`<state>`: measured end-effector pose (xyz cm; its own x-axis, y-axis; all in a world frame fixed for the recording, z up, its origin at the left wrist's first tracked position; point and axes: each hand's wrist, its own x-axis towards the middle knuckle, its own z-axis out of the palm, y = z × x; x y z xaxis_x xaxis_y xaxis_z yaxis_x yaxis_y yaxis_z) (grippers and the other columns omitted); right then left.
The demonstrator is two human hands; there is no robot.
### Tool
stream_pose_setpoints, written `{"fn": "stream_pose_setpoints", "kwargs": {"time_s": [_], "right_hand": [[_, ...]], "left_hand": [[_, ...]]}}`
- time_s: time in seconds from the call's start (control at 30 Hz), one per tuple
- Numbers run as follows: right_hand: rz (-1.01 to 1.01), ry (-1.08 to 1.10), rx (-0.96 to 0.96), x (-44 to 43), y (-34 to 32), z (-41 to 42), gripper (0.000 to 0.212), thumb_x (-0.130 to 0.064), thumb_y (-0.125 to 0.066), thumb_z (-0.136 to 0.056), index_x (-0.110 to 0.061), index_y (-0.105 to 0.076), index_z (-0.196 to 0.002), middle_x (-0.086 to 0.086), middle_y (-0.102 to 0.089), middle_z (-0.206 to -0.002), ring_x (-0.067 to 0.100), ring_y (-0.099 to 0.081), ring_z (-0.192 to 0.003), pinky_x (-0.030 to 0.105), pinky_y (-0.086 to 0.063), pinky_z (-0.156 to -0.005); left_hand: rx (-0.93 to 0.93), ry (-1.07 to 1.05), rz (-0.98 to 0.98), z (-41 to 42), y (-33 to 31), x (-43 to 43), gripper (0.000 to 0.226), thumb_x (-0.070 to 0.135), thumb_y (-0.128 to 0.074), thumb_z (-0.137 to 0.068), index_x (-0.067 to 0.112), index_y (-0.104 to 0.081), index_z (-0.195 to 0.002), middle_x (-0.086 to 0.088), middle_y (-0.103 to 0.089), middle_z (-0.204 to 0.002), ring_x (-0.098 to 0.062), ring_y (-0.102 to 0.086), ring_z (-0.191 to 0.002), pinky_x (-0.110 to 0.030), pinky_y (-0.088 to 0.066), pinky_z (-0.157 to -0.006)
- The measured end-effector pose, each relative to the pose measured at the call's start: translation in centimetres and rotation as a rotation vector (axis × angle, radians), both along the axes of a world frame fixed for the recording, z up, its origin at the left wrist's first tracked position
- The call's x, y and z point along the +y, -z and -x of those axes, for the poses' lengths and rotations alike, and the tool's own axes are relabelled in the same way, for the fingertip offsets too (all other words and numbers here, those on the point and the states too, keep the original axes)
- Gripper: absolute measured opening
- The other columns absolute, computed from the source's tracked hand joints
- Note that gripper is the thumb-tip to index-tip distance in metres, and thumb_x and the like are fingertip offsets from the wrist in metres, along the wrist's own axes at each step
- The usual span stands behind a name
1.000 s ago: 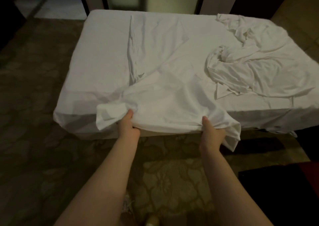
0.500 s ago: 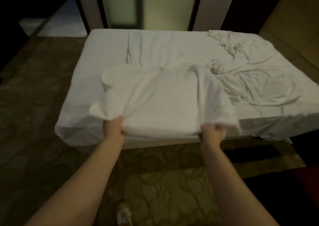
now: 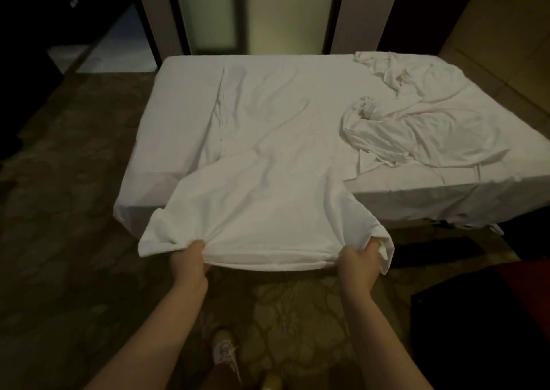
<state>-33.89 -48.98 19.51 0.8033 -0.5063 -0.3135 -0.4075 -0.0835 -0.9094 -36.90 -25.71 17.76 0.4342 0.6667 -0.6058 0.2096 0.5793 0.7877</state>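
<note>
The white cloth (image 3: pixel 256 199) is thin, soft and creased. It may be a T-shirt, though the dim light leaves that unsure. It lies spread over the near middle of the bed (image 3: pixel 178 116), with its near hem pulled past the bed's edge and stretched in the air between the two hands. The left hand (image 3: pixel 190 266) grips the left part of the hem, fingers curled under and thumb on top. The right hand (image 3: pixel 358 266) clutches the right part the same way, and a sleeve-like flap droops just beside it. The bed is a flat rectangle under a smooth white sheet. On its right side a second white cloth (image 3: pixel 416 133) lies crumpled in loose folds. Below are a patterned carpet (image 3: pixel 74 211) and a pale laced shoe (image 3: pixel 226 357) between the forearms.
</note>
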Motion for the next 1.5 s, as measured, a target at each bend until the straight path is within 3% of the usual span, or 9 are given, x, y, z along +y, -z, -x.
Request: {"fn": "stream_pose_setpoints", "kwargs": {"time_s": [0.13, 0.27, 0.4, 0.63, 0.8, 1.03, 1.23, 1.43, 1.5], "right_hand": [[-0.039, 0.045, -0.144, -1.1, -1.4, 1.9, 0.053, 0.005, -0.043, -0.077, -0.017, -0.045, -0.126, 0.007, -0.055, -0.105, 0.025, -0.058, -0.090, 0.035, -0.052, -0.073], [-0.092, 0.066, -0.223, -1.2, -2.8, 0.7, 0.057, 0.008, -0.043, -0.079, -0.015, -0.045, -0.131, 0.005, -0.054, -0.108, 0.020, -0.056, -0.090, 0.028, -0.047, -0.069], [-0.101, 0.071, -0.214, -0.4, -3.5, -2.3, 0.059, 0.005, -0.044, -0.083, -0.016, -0.039, -0.138, 0.008, -0.053, -0.114, 0.024, -0.054, -0.095, 0.031, -0.045, -0.072], [-0.042, 0.043, -0.334, 2.4, -5.1, -13.9, 0.066, 0.000, -0.051, -0.082, -0.020, -0.037, -0.143, 0.006, -0.054, -0.128, 0.027, -0.052, -0.113, 0.036, -0.045, -0.089], [-0.043, 0.033, -0.393, 6.3, -5.1, -28.0, 0.071, -0.002, -0.053, -0.081, -0.025, -0.034, -0.145, 0.003, -0.051, -0.134, 0.023, -0.051, -0.118, 0.044, -0.044, -0.101], [0.058, 0.078, -0.401, 12.7, -3.9, -53.6, 0.069, 0.001, -0.053, -0.083, -0.024, -0.035, -0.144, 0.003, -0.052, -0.132, 0.014, -0.050, -0.114, 0.023, -0.039, -0.093], [0.161, -0.063, -0.264, 15.9, -2.8, -73.7, 0.068, -0.004, -0.049, -0.082, -0.020, -0.030, -0.145, 0.012, -0.050, -0.134, 0.029, -0.052, -0.113, 0.031, -0.045, -0.090], [0.184, -0.253, -0.164, 20.1, 1.0, -92.8, 0.063, -0.010, -0.044, -0.090, -0.023, -0.021, -0.147, 0.014, -0.042, -0.140, 0.033, -0.049, -0.115, 0.029, -0.040, -0.081], [0.151, -0.364, -0.141, 21.7, 3.0, -98.5, 0.069, -0.020, -0.047, -0.095, -0.028, -0.008, -0.150, 0.013, -0.030, -0.150, 0.034, -0.042, -0.125, 0.035, -0.041, -0.090]], "left_hand": [[-0.081, 0.028, -0.039, 1.1, -2.5, -0.4, 0.042, 0.002, -0.053, -0.087, 0.008, -0.050, -0.128, -0.010, -0.056, -0.118, -0.028, -0.055, -0.106, -0.042, -0.047, -0.091], [-0.166, 0.046, -0.037, -0.3, -4.4, 0.0, 0.047, 0.003, -0.054, -0.085, 0.013, -0.050, -0.130, -0.004, -0.054, -0.117, -0.025, -0.054, -0.102, -0.033, -0.049, -0.068], [-0.179, 0.031, -0.009, -3.3, -5.3, 0.6, 0.045, 0.001, -0.054, -0.085, 0.013, -0.050, -0.128, -0.006, -0.055, -0.120, -0.027, -0.054, -0.107, -0.040, -0.050, -0.086], [-0.249, 0.021, 0.035, -14.7, -7.0, 3.7, 0.033, -0.001, -0.054, -0.084, 0.011, -0.055, -0.115, -0.006, -0.056, -0.105, -0.018, -0.057, -0.079, -0.027, -0.053, -0.057], [-0.340, 0.006, 0.044, -29.0, -6.4, 7.8, 0.026, -0.003, -0.052, -0.083, 0.010, -0.054, -0.105, -0.002, -0.054, -0.083, -0.013, -0.054, -0.067, -0.016, -0.048, -0.043], [-0.384, 0.004, 0.024, -54.9, -5.1, 14.8, 0.047, -0.006, -0.054, -0.083, 0.008, -0.051, -0.127, -0.008, -0.058, -0.110, -0.014, -0.059, -0.076, -0.023, -0.053, -0.052], [-0.295, 0.062, 0.037, -74.6, -3.5, 19.2, 0.057, -0.004, -0.055, -0.085, 0.011, -0.038, -0.137, -0.008, -0.052, -0.129, -0.024, -0.054, -0.103, -0.037, -0.052, -0.073], [-0.208, 0.026, 0.015, -92.3, 0.6, 23.8, 0.055, 0.004, -0.059, -0.086, 0.012, -0.039, -0.136, -0.010, -0.049, -0.133, -0.025, -0.054, -0.105, -0.034, -0.052, -0.066], [-0.255, 0.121, 0.112, -97.3, 2.4, 25.2, 0.060, 0.022, -0.062, -0.089, 0.023, -0.033, -0.141, -0.009, -0.046, -0.139, -0.027, -0.054, -0.111, -0.040, -0.053, -0.071]]}}
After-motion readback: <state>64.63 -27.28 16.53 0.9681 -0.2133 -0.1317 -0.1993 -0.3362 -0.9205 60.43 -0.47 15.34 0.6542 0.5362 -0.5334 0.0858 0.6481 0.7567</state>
